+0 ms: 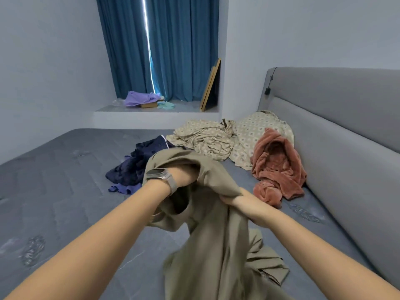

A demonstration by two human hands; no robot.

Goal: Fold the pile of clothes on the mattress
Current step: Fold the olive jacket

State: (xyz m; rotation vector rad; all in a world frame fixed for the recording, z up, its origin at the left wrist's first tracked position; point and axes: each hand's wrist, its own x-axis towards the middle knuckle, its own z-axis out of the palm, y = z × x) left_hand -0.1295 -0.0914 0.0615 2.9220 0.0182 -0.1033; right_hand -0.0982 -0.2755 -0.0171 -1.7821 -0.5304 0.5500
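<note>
olive garment lifted over the mattress

mattress lies bare and open on the left side; on the right it runs along a grey headboard. olive garment hangs between both hands above the near part of the mattress, its lower end trailing onto it. left hand is pushed inside an opening of the garment, so i cannot tell how its fingers lie. right hand pinches a fold of the garment. three more heaps lie beyond: one navy pile, one patterned beige sheet, one rust fleece.
</note>
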